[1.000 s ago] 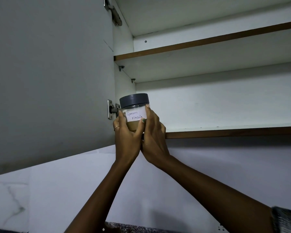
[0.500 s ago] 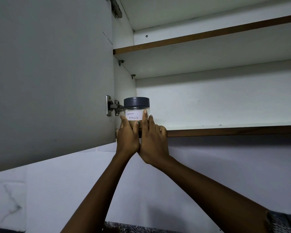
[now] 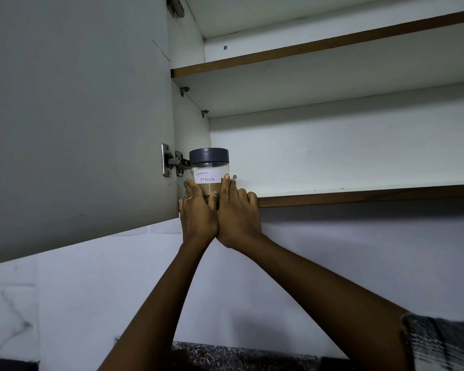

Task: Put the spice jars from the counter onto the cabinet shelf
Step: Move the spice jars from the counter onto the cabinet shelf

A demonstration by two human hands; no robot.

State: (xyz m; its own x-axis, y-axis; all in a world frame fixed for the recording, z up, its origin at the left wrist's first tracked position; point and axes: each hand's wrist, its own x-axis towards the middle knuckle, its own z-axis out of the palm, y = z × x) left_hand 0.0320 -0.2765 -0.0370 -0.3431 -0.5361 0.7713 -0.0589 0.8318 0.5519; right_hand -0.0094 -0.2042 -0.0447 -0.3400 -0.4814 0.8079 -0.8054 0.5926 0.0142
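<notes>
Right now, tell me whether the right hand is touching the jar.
Touching. The head view shows the right hand with fingers lying against the jar, beside its label.

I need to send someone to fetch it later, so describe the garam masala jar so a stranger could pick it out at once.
Start at the open wall cabinet with its door swung out to the left, and go to the lower shelf. At that shelf's far left end, beside the metal door hinge, stands the garam masala jar, held between the left hand and right hand. It is a clear jar of brown powder with a dark grey lid and a white handwritten label reading "Garam Masala".
</notes>
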